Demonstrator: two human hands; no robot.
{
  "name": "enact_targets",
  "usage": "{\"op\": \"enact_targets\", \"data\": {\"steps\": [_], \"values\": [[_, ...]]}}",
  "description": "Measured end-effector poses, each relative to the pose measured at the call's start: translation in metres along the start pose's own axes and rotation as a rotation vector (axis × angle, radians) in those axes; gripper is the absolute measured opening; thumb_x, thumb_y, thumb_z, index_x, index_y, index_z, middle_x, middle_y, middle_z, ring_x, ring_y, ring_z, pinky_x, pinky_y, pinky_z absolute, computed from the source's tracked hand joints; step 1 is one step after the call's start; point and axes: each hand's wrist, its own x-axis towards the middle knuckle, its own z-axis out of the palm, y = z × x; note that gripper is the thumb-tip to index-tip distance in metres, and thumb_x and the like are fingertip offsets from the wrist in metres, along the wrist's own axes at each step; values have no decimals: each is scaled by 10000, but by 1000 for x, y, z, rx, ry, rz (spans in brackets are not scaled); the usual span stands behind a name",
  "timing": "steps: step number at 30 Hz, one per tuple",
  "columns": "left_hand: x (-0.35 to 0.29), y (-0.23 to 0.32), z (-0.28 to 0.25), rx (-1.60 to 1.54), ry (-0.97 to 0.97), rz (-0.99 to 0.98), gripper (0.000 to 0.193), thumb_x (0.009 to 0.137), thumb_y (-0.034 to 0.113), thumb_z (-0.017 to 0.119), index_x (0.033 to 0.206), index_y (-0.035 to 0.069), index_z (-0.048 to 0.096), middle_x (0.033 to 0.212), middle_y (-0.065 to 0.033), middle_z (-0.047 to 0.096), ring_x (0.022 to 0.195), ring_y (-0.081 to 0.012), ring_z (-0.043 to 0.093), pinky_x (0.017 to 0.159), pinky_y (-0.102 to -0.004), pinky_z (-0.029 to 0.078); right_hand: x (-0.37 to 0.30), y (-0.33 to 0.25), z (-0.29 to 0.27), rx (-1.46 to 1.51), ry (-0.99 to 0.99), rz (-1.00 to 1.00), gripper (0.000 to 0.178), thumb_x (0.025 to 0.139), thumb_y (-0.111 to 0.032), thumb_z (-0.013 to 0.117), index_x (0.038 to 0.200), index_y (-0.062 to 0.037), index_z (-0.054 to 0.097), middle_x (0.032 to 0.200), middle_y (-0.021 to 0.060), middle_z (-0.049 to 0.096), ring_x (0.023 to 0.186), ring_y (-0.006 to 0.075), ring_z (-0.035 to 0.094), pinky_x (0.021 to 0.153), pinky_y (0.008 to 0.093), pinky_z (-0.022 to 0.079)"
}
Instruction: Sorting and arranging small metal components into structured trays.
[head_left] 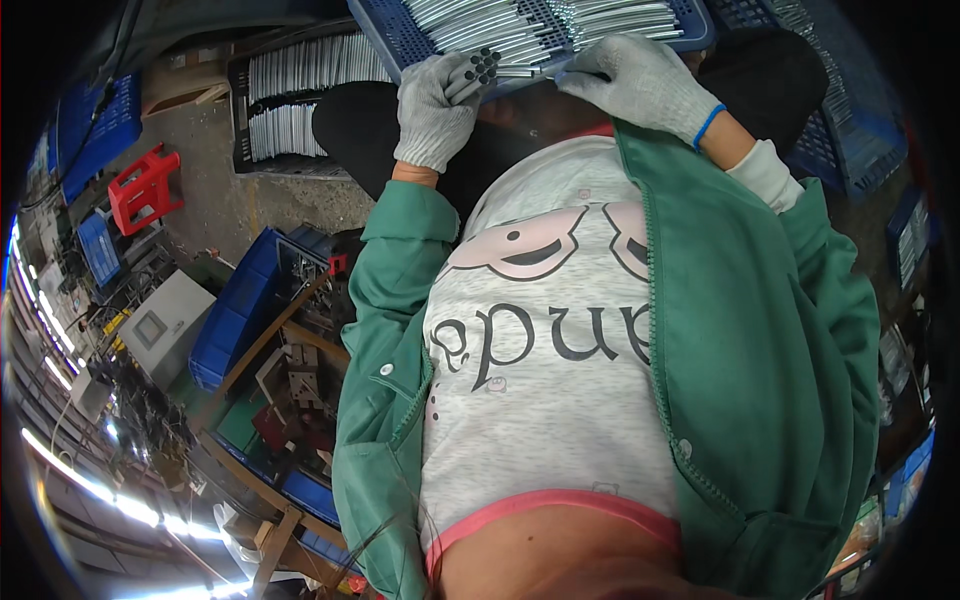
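My left hand [436, 112], in a white knitted glove, is closed around a bundle of several thin metal tubes [480, 70]. Their dark open ends stick out past the fingers toward the basket. My right hand [640, 88] wears a matching glove with a blue cuff. Its fingers are curled, with thumb and fingertips close together beside the ends of the nearest tubes; what lies between them is hidden. Both hands are at the near rim of a blue plastic basket [700, 30], which holds rows of shiny metal tubes [480, 25].
A dark crate [242, 110] of stacked metal pieces stands on the floor at the left. Beyond it are a red stool [145, 188] and blue bins [235, 310]. Another blue basket [860, 160] sits at the right. My knees are beside the front basket.
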Motion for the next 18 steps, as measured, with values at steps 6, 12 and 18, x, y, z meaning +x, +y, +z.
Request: {"op": "enact_targets", "data": {"steps": [6,12,18], "values": [[6,-9,8,60,-48,-134,224,800,110,765,1022,98,743,885,-51,738,727,-217,666,681,-308,519,4,2,2,105,54,53,346,931,-416,625,1098,-146,761,995,49,767,830,253,722,768,351,567],[25,-7,26,269,-239,-397,286,843,202,748,1117,125,712,884,-75,740,777,-255,691,711,-350,529,5,13,17,-49,145,124,367,926,-450,617,1103,-161,760,1007,55,763,844,275,722,765,374,565],[27,-43,51,416,-331,-359,301,872,308,647,1114,135,687,865,-101,728,806,-330,701,755,-429,541,-3,28,18,-13,196,32,364,924,-451,618,1096,-163,761,1009,61,760,842,287,721,754,385,563]]}}
